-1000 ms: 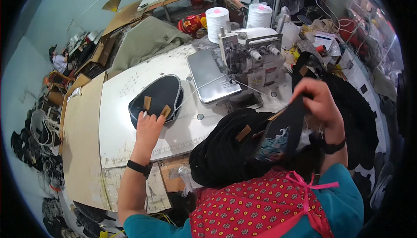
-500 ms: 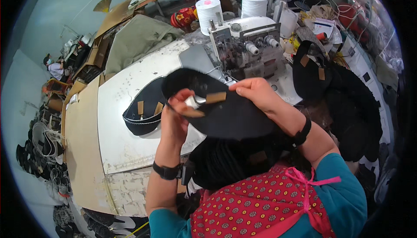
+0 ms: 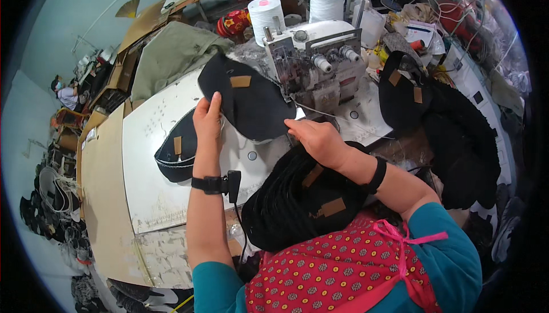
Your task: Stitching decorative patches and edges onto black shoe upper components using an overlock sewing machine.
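Note:
A black fabric piece (image 3: 257,107), which looks like a shoe upper with a tan tab on it, is spread between my hands at the sewing machine. My left hand (image 3: 207,120) grips its left edge, thumb on top. My right hand (image 3: 315,140) pinches its lower right corner, beside the needle area of the grey, lint-covered overlock sewing machine (image 3: 314,64). The piece's far right edge lies against the machine. Left of my left wrist, another black piece (image 3: 174,156) with pale edge stitching rests on the white table. A thick stack of black pieces (image 3: 286,198) sits on my lap side.
Two white thread cones (image 3: 266,18) stand behind the machine. At the right are more black pieces (image 3: 403,93) and a large dark pile (image 3: 460,141). A grey-green cloth (image 3: 171,56) lies at the far left of the white tabletop (image 3: 140,187). Another person (image 3: 67,94) sits in the distance.
The black piece has moved forward and left, from above the stack to the machine, and now lies flatter. My left hand has shifted up its left edge; my right hand has come lower and left.

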Demonstrator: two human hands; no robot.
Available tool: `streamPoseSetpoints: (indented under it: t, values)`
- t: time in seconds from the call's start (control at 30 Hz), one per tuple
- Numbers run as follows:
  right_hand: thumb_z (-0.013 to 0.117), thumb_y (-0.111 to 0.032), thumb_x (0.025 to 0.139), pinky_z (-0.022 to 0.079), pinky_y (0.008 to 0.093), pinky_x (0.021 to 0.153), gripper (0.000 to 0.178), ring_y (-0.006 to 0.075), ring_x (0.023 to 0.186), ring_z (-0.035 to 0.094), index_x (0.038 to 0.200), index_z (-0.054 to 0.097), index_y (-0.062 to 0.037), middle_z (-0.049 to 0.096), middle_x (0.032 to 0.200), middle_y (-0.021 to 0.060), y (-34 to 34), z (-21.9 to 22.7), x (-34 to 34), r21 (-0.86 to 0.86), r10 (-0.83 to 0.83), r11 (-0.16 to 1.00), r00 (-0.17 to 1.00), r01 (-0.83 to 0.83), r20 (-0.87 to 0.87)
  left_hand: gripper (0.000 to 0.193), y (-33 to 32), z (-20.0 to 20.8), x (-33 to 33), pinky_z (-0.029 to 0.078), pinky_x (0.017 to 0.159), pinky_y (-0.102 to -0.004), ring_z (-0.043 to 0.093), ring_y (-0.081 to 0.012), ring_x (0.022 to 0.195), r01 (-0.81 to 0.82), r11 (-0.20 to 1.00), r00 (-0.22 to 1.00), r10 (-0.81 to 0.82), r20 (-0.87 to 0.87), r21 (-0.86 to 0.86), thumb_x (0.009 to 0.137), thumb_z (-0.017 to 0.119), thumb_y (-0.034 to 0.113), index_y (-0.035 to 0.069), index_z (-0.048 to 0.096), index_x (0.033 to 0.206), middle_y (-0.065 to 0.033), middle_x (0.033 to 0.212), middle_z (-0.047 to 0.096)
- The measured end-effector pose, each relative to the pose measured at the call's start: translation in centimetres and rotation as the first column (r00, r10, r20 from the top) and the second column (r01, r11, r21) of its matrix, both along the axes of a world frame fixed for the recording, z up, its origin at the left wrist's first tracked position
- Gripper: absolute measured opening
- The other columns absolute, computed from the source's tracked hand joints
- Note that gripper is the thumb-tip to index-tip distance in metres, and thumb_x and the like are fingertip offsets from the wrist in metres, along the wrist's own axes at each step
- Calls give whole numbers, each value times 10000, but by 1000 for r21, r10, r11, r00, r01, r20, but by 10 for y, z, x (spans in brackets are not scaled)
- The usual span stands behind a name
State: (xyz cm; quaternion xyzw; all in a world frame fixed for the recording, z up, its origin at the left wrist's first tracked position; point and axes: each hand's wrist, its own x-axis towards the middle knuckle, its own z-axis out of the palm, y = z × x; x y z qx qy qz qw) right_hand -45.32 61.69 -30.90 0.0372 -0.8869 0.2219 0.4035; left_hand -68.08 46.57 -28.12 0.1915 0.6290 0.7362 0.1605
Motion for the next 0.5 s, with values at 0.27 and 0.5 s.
streamPoseSetpoints:
  t: [0.27, 0.5]
  values:
    - [714, -128, 824, 501, 376, 555, 305, 268, 667, 642, 1105, 622, -52, 615, 810, 72, 3, 19, 7, 73, -184, 981, 981, 179, 65, 251, -58, 47, 81, 307, 368, -272, 446, -131, 415, 284, 933, 918, -198, 344, -221, 948, 632, 296, 49, 645, 991, -106, 779, 673]
    - [699, -44, 807, 501, 383, 595, 207, 294, 692, 635, 1001, 637, -81, 617, 856, 65, 12, 41, 12, -62, -190, 978, 972, 200, 141, 276, -32, 52, 129, 507, 594, -298, 685, -193, 741, 490, 791, 871, -424, 248, -366, 1010, 559, 263, 18, 619, 1122, -125, 933, 695]
